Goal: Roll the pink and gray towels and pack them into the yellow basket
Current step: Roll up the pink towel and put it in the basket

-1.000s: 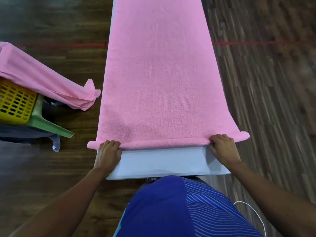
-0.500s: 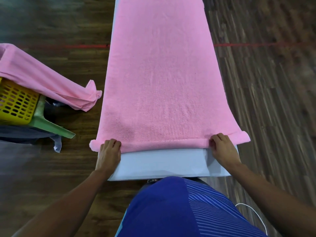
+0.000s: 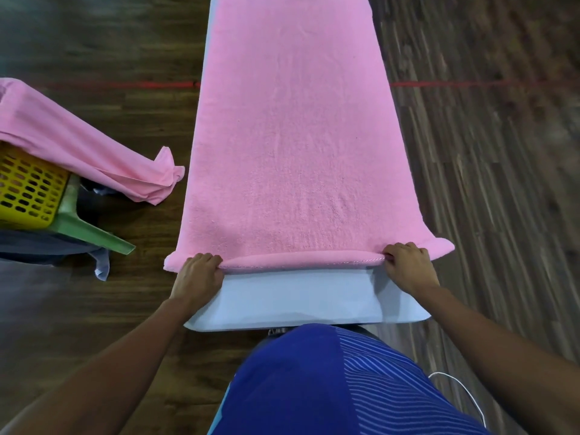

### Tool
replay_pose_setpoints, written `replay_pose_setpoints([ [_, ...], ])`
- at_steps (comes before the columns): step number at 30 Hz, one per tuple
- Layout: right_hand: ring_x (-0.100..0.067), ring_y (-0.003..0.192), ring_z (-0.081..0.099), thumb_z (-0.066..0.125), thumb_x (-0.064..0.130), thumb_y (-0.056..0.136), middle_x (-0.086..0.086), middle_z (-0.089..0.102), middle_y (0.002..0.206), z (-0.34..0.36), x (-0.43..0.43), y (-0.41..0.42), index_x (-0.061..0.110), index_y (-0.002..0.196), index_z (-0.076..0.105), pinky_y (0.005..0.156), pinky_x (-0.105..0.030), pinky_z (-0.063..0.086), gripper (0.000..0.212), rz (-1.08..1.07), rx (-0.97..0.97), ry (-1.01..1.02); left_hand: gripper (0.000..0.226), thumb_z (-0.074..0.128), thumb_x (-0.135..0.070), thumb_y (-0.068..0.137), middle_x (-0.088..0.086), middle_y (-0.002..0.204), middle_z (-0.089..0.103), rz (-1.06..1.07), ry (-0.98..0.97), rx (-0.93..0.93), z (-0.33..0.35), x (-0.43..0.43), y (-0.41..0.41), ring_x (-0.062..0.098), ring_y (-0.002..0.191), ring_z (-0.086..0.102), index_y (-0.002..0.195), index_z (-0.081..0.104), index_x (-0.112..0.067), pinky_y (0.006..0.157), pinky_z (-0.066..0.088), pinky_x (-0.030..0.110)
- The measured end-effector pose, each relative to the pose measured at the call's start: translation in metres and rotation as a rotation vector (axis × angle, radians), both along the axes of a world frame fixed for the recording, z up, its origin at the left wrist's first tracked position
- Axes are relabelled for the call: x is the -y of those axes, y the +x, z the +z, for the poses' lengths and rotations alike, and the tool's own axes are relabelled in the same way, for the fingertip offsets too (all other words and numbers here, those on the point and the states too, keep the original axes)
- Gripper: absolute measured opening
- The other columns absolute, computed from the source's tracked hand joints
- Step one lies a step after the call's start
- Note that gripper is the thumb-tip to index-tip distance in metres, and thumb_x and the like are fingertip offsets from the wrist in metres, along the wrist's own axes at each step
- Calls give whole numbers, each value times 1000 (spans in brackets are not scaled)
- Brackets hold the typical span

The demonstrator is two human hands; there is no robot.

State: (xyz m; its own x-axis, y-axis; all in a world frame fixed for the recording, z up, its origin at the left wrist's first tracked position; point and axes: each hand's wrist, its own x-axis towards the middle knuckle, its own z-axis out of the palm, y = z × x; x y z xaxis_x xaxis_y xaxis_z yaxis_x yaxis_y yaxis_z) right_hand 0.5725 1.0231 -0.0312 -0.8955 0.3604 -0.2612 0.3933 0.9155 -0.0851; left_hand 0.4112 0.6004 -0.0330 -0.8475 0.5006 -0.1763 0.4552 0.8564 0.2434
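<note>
From my feed I see the pink towel [image 3: 292, 146] laid flat along a narrow white table [image 3: 298, 296], covering it from the far end down to a bare strip of tabletop nearest the person. The towel's near edge is turned over into a thin, low roll that runs across the table, and its two ends stick out past the table's sides.

The left hand [image 3: 197, 277] sits on the left part of that roll, its fingers close together and curled over the folded edge, gripping it. I cannot see the thumb. The right hand [image 3: 408, 268] grips the right part of the roll the same way, knuckles up and fingers bunched together, with the fingertips tucked onto the stitched hem. Both forearms reach in from the bottom of the view, on either side of a blue striped shirt [image 3: 314, 387].

Off to the left, the yellow basket [image 3: 28, 189] rests on a green stool [image 3: 84, 227], well apart from the table. A second pink towel [image 3: 78, 146] is draped over the basket's top, and its loose end hangs toward the wooden floor [image 3: 486, 183]. Some gray cloth [image 3: 31, 246] lies under the stool, though I cannot tell whether it is a towel. A red line [image 3: 125, 85] crosses the floor behind the table, and a white cable [image 3: 461, 390] loops beside the shirt.
</note>
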Motion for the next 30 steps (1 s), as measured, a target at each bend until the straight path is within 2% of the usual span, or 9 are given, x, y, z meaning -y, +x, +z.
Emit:
replay_pose_setpoints([
  [4, -23, 96, 54, 38, 32, 87, -1, 68, 99, 9, -4, -9, 25, 97, 66, 85, -39, 26, 31, -51, 196, -38, 20, 45, -23, 89, 2, 73, 62, -37, -73, 188, 6, 3, -13, 23, 67, 55, 77, 59, -16, 66, 40, 36],
  [10, -37, 87, 50, 64, 6, 81, -16, 57, 95, -2, -2, -5, 5, 93, 65, 75, -45, 40, 13, -92, -186, -15, 12, 67, -5, 83, 11, 91, 61, 30, 45, -142, 4, -2, -15, 27, 80, 51, 94, 61, -7, 72, 44, 44],
  [13, -37, 84, 53, 66, -6, 70, -15, 59, 97, -9, 5, 2, 3, 95, 64, 71, -44, 45, 26, -17, -180, -78, 11, 65, 0, 83, 13, 91, 62, 12, 73, -115, -1, -8, -5, 25, 78, 50, 93, 64, -3, 69, 46, 42],
  [16, -36, 93, 58, 71, -4, 63, -16, 63, 109, -17, 8, 13, 2, 109, 62, 78, -45, 49, 48, 59, -144, -59, 39, 70, 0, 71, 16, 109, 62, -35, 23, -68, -8, -4, 7, 32, 97, 56, 110, 63, 0, 81, 51, 47],
  [18, -36, 97, 59, 70, -3, 68, -14, 64, 110, -16, 7, 11, 3, 111, 63, 82, -44, 48, 44, 48, -160, -59, 48, 71, 2, 69, 18, 115, 62, -56, -6, -48, -8, -3, 8, 36, 105, 56, 116, 62, 2, 87, 50, 50],
  [22, -32, 96, 55, 60, 12, 82, -7, 66, 102, 0, 0, -9, 12, 105, 66, 79, -39, 35, 23, 25, -66, 6, 23, 64, -2, 79, 15, 101, 69, 1, -13, -52, -3, -11, -5, 32, 95, 61, 102, 69, -3, 89, 47, 47],
  [26, -25, 107, 53, 42, 30, 92, -4, 65, 115, 15, -8, -26, 25, 121, 61, 90, -40, 31, 35, 36, 232, -15, 13, 51, -19, 89, 7, 86, 70, -37, -146, -22, 11, -18, -18, 25, 77, 58, 80, 59, -16, 86, 40, 40],
  [28, -25, 106, 53, 39, 32, 91, -5, 63, 116, 16, -12, -29, 28, 122, 56, 89, -40, 28, 35, 1, 311, -68, 14, 45, -23, 92, 8, 88, 69, -4, -210, 83, 17, -21, -25, 25, 72, 51, 84, 55, -17, 77, 32, 36],
  [30, -28, 101, 51, 48, 31, 89, -6, 61, 109, 14, -13, -29, 21, 112, 55, 84, -40, 30, 26, -13, 201, -9, 13, 48, -21, 90, 10, 92, 67, 50, -154, 131, 15, -21, -31, 27, 75, 51, 96, 57, -14, 74, 30, 36],
])
